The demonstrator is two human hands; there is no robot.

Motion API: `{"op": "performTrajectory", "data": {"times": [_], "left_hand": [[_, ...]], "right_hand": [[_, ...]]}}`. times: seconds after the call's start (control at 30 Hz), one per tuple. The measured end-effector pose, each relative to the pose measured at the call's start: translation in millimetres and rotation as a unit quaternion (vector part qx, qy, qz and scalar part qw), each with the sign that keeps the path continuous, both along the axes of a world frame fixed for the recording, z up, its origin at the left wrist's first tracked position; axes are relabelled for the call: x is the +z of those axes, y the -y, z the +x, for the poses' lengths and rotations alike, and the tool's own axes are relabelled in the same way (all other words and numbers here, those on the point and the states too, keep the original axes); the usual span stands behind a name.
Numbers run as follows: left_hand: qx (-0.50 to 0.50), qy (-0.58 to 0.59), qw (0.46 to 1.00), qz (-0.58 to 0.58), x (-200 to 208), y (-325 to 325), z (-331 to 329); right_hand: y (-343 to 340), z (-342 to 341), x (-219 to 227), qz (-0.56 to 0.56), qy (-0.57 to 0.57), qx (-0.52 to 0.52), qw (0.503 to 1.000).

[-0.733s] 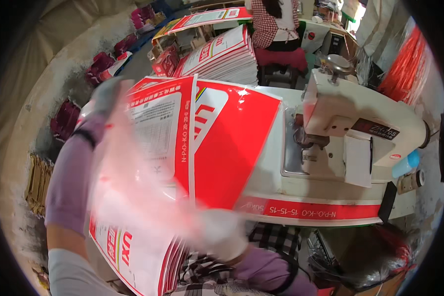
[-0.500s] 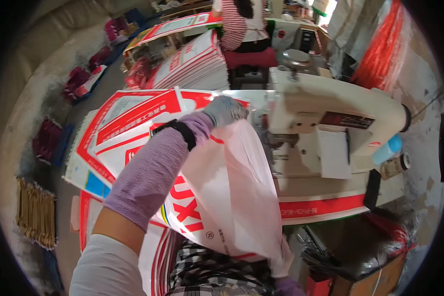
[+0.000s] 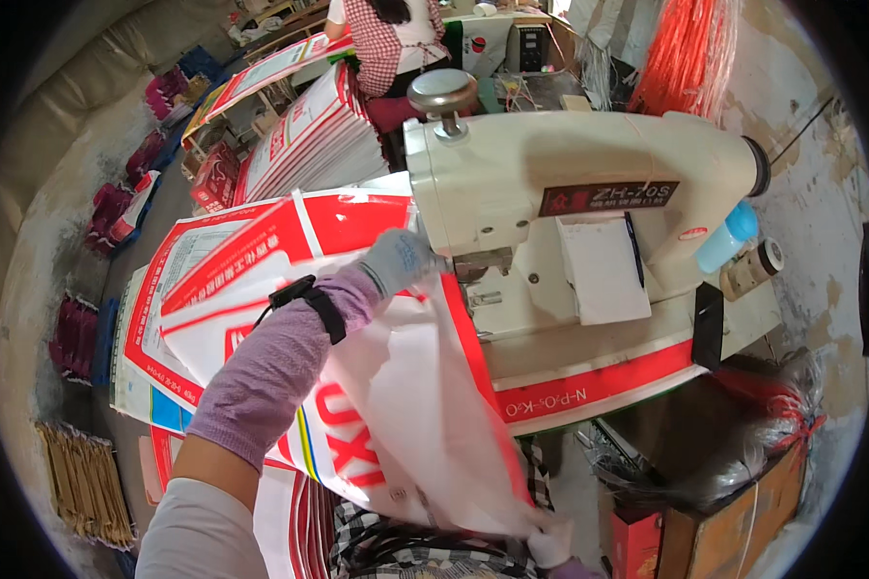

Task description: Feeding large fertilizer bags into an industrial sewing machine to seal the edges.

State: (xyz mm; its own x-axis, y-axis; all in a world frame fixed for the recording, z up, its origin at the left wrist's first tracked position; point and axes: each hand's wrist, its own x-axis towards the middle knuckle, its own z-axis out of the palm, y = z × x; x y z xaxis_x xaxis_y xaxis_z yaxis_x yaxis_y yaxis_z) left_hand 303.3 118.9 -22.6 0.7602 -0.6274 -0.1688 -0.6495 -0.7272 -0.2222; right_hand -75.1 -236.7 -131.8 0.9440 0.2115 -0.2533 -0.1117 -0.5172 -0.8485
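A large white sack [image 3: 406, 376] with red print lies spread in front of me, one red edge running along the sewing machine [image 3: 589, 183]. My left hand [image 3: 401, 261], in a grey glove below a purple sleeve, is closed on the sack's far part, close beside the needle area. Down at the near right corner of the sack is my right hand [image 3: 550, 545], also gloved and blurred by motion; it appears closed on the sack's edge. Beneath the left forearm lie more red-and-white sacks [image 3: 179, 289], overlapping one another.
Behind the machine stands a thick stack of sacks [image 3: 309, 140], with a seated person [image 3: 386, 48] beyond. A blue bottle [image 3: 727, 236] and a thread spool [image 3: 755, 265] sit behind the machine bed. Red plastic strands [image 3: 686, 58] hang at the wall. A cardboard box [image 3: 724, 521] stands lower right.
My view has shifted, so the machine appears nearer and further left. My left hand has come nearer to me along with the sack, whose red edge now lies straighter beside the machine.
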Motion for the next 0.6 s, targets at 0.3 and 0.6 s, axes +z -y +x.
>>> {"op": "performTrajectory", "data": {"times": [0.3, 0.6], "left_hand": [[-0.046, -0.169, 0.984, 0.023, 102, 20, -178], [0.094, -0.293, 0.947, 0.09, 94, -136, -201]], "right_hand": [[-124, 149, 66, 0.052, 0.082, -0.035, 0.995], [-188, 223, 24, 0.438, 0.049, -0.149, 0.885]]}}
